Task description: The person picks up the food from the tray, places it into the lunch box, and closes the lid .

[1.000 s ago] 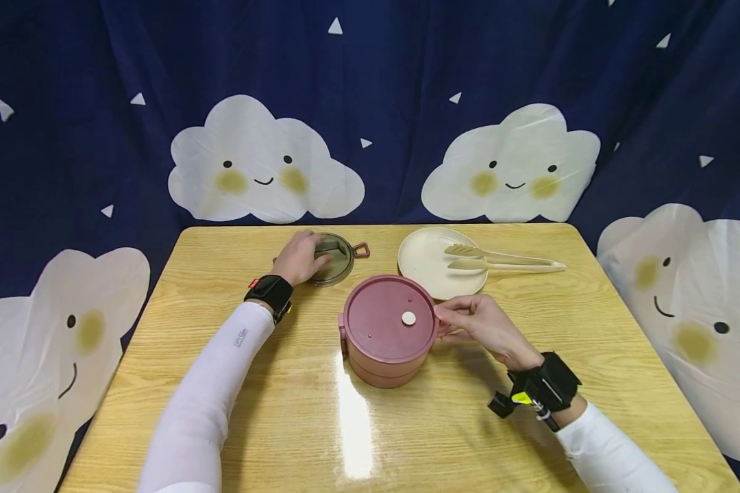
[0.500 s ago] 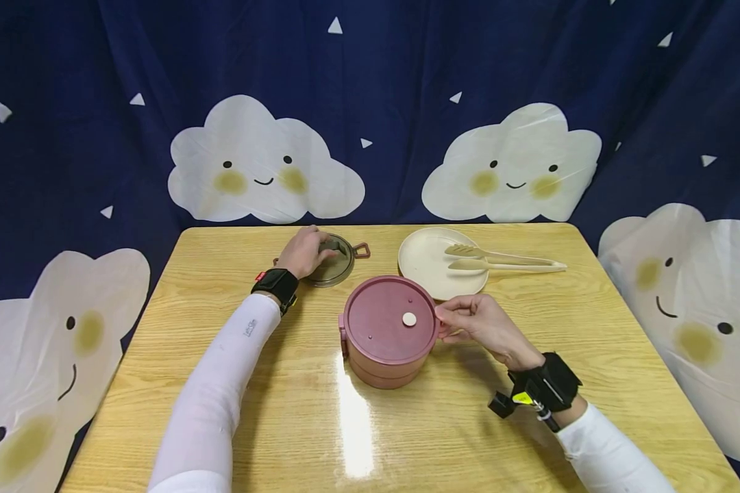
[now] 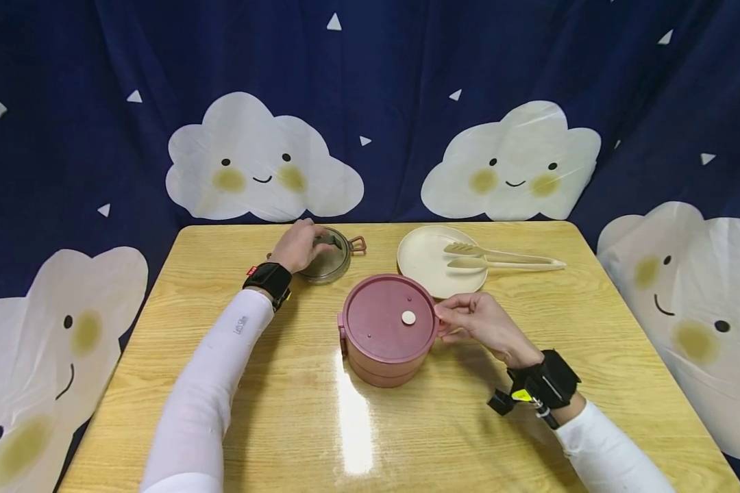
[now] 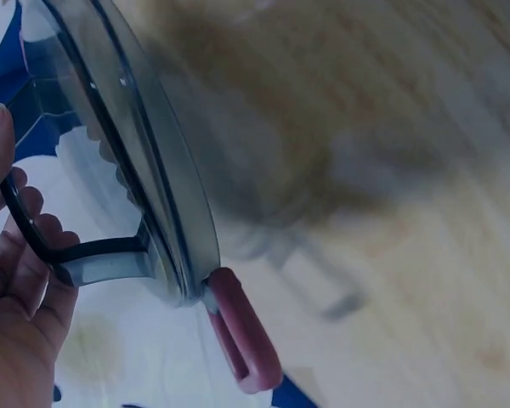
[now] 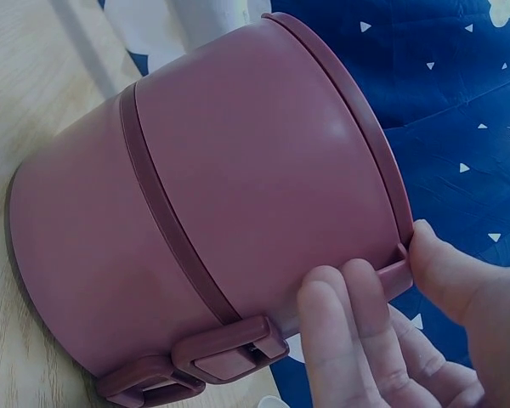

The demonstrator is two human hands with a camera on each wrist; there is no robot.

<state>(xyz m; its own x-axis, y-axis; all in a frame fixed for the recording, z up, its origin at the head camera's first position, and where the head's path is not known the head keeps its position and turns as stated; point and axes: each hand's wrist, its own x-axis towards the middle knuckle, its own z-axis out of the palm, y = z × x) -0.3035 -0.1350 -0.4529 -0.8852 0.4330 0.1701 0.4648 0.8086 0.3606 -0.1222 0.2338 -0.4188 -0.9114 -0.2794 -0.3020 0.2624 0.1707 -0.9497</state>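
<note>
My left hand [image 3: 296, 248] holds the handle [image 4: 110, 249] of a round, see-through grey lid [image 3: 334, 263] at the table's back left. A pink clasp [image 4: 245, 336] sticks out from the lid's rim. In the left wrist view the lid is apart from its shadow on the tabletop. A pink two-tier lunch box [image 3: 385, 373] stands upright mid-table, its darker pink cover [image 3: 370, 311] on top with a white round button. My right hand [image 3: 481, 325] pinches a tab [image 5: 394, 277] at the cover's right edge between thumb and fingers. More latches [image 5: 234, 350] sit lower on its side.
A cream plate [image 3: 422, 263] lies at the back right of the wooden table [image 3: 469, 438]. Cream tongs [image 3: 518, 263] rest across it, their end reaching past its right rim. A dark blue curtain [image 3: 395, 82] with clouds hangs behind the table.
My left hand takes hold of the lid's handle; the lid shifts slightly up and left and lifts a little. My right hand and the lunch box stay in place.
</note>
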